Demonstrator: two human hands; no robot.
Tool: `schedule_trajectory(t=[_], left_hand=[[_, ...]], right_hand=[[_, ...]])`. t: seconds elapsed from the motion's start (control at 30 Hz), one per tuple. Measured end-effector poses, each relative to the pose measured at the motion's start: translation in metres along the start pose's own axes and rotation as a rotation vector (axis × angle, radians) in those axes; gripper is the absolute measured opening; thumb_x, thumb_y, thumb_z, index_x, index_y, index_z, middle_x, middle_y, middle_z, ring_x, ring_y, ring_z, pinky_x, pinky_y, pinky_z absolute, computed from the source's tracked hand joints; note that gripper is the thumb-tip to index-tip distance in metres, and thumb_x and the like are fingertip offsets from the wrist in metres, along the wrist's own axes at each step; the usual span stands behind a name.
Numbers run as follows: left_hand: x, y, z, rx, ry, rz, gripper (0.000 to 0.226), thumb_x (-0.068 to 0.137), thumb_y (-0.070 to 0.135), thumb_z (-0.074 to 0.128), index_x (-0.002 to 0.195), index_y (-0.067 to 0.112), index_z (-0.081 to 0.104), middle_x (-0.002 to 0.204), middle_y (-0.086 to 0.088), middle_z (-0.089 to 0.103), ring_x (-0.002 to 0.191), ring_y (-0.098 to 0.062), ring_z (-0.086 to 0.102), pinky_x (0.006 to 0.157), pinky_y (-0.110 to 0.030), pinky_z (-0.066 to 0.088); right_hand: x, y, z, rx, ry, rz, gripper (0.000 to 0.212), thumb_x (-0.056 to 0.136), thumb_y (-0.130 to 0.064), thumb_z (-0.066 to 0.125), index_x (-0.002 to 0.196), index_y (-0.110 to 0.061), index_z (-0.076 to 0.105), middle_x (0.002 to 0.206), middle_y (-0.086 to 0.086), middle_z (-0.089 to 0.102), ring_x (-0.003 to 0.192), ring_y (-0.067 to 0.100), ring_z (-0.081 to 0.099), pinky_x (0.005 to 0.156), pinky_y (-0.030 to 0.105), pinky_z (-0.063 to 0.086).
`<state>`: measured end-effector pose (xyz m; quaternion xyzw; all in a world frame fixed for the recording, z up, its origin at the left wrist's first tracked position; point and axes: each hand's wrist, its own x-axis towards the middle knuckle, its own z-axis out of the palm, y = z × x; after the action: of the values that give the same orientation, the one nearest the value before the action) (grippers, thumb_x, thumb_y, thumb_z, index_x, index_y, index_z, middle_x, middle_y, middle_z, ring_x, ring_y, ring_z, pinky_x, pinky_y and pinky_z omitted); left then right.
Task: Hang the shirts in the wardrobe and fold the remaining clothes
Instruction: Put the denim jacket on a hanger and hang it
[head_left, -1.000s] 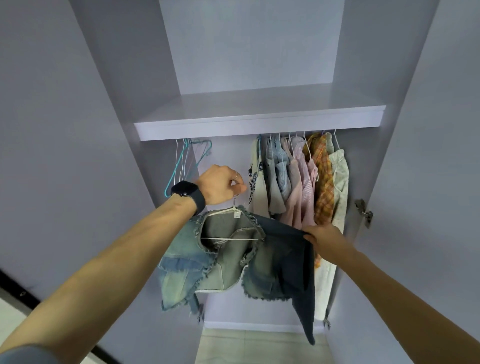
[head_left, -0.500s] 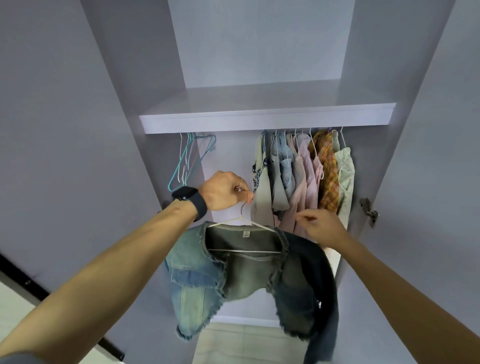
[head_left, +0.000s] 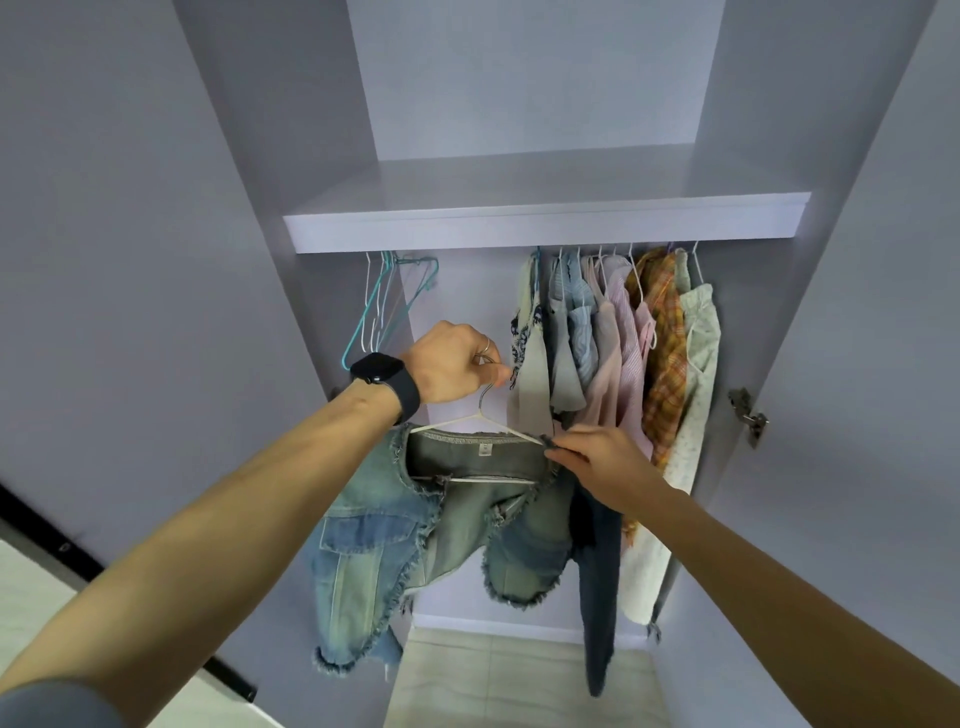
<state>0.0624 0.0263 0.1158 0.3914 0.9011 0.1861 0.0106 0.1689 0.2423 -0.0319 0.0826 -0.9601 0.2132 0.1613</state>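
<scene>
The wardrobe (head_left: 535, 78) stands open, its shelf (head_left: 545, 221) crossing above. Any rail is hidden behind the shelf's front edge. Under the shelf's right end hang the shirts (head_left: 623, 353), and under its left end some empty hangers (head_left: 379, 306), with a free gap between. The denim jacket (head_left: 363, 545) hangs on a white hanger (head_left: 483, 410) below that gap, long axis running left to right, hook upward. The left hand (head_left: 452, 364), nearer the gap, pinches the hook. The right hand (head_left: 597, 457) pinches the jacket's right shoulder. The lift probably goes straight up, turning the hanger edge-on.
</scene>
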Motion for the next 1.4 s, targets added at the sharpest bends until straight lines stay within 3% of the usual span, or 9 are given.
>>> schedule_trajectory(t=[0.1, 0.4, 0.5, 0.67, 0.8, 0.97, 1.13, 1.27, 1.4], left_hand=[[-0.004, -0.005, 0.006, -0.022, -0.007, -0.010, 0.022, 0.095, 0.035, 0.066, 0.099, 0.017, 0.077, 0.082, 0.008, 0.068, 0.072, -0.003, 0.055, 0.062, -0.003, 0.036], [-0.001, -0.005, 0.040, 0.008, 0.021, 0.004, 0.026, 0.094, 0.042, 0.065, 0.103, 0.020, 0.077, 0.095, -0.001, 0.075, 0.082, -0.012, 0.062, 0.080, -0.030, 0.052], [0.004, -0.004, 0.038, -0.005, 0.031, 0.000, 0.024, 0.094, 0.042, 0.066, 0.102, 0.023, 0.077, 0.093, 0.001, 0.073, 0.078, -0.010, 0.059, 0.078, -0.031, 0.052], [0.013, -0.009, 0.039, 0.009, 0.014, -0.022, 0.025, 0.095, 0.042, 0.063, 0.106, 0.023, 0.076, 0.092, 0.003, 0.069, 0.079, -0.012, 0.057, 0.077, -0.029, 0.050], [0.025, -0.013, 0.045, 0.034, 0.089, -0.079, 0.025, 0.096, 0.043, 0.061, 0.104, 0.022, 0.073, 0.083, 0.001, 0.059, 0.076, -0.015, 0.053, 0.075, -0.033, 0.047], [0.038, -0.035, 0.040, -0.049, 0.140, -0.101, 0.023, 0.098, 0.038, 0.059, 0.116, 0.027, 0.067, 0.111, 0.001, 0.061, 0.102, -0.017, 0.060, 0.093, -0.030, 0.048], [0.042, -0.074, 0.028, 0.182, 0.194, -0.118, 0.058, 0.099, 0.040, 0.052, 0.153, 0.027, 0.034, 0.160, -0.001, 0.024, 0.143, -0.025, 0.029, 0.116, -0.043, 0.032], [0.055, -0.117, 0.006, 0.344, 0.320, -0.035, 0.071, 0.099, 0.035, 0.050, 0.159, 0.027, 0.014, 0.168, -0.004, -0.005, 0.154, -0.029, -0.002, 0.123, -0.054, 0.009], [0.092, -0.150, -0.022, 0.454, 0.424, 0.025, 0.080, 0.098, 0.036, 0.047, 0.159, 0.034, -0.004, 0.166, -0.003, -0.018, 0.153, -0.032, -0.012, 0.121, -0.058, -0.001]], right_hand=[[-0.002, 0.001, 0.001, 0.008, -0.005, -0.001, 0.025, 0.099, -0.034, 0.059, 0.110, -0.019, 0.076, 0.098, -0.009, 0.067, 0.086, 0.012, 0.061, 0.070, 0.036, 0.052], [0.022, -0.023, -0.003, -0.047, -0.027, -0.053, 0.026, 0.101, -0.034, 0.056, 0.120, -0.025, 0.072, 0.107, -0.006, 0.064, 0.096, 0.015, 0.061, 0.069, 0.026, 0.035], [0.024, -0.015, 0.003, -0.057, 0.007, -0.017, 0.031, 0.101, -0.043, 0.047, 0.105, -0.030, 0.075, 0.104, -0.009, 0.065, 0.094, 0.020, 0.057, 0.074, 0.036, 0.046], [0.027, -0.010, -0.004, -0.047, -0.088, -0.025, 0.027, 0.105, -0.031, 0.048, 0.115, -0.024, 0.072, 0.104, -0.005, 0.073, 0.096, 0.017, 0.063, 0.060, 0.011, 0.030], [0.032, -0.008, -0.002, 0.011, -0.092, 0.015, 0.025, 0.105, -0.029, 0.047, 0.109, -0.023, 0.072, 0.101, -0.004, 0.072, 0.091, 0.018, 0.063, 0.066, 0.027, 0.035], [0.057, -0.014, 0.002, -0.032, -0.104, 0.071, 0.024, 0.104, -0.030, 0.045, 0.106, -0.023, 0.067, 0.101, -0.003, 0.069, 0.090, 0.023, 0.062, 0.073, 0.039, 0.049], [0.079, -0.027, 0.014, -0.102, -0.140, 0.186, 0.021, 0.101, -0.029, 0.045, 0.096, -0.022, 0.065, 0.093, 0.001, 0.067, 0.085, 0.028, 0.062, 0.073, 0.045, 0.052], [0.109, -0.042, 0.026, -0.130, -0.153, 0.326, 0.018, 0.099, -0.026, 0.047, 0.092, -0.022, 0.064, 0.091, 0.001, 0.066, 0.085, 0.026, 0.062, 0.072, 0.040, 0.052], [0.150, -0.052, 0.021, -0.131, -0.156, 0.430, 0.014, 0.092, -0.021, 0.049, 0.080, -0.024, 0.056, 0.087, -0.001, 0.064, 0.086, 0.027, 0.062, 0.070, 0.034, 0.047]])
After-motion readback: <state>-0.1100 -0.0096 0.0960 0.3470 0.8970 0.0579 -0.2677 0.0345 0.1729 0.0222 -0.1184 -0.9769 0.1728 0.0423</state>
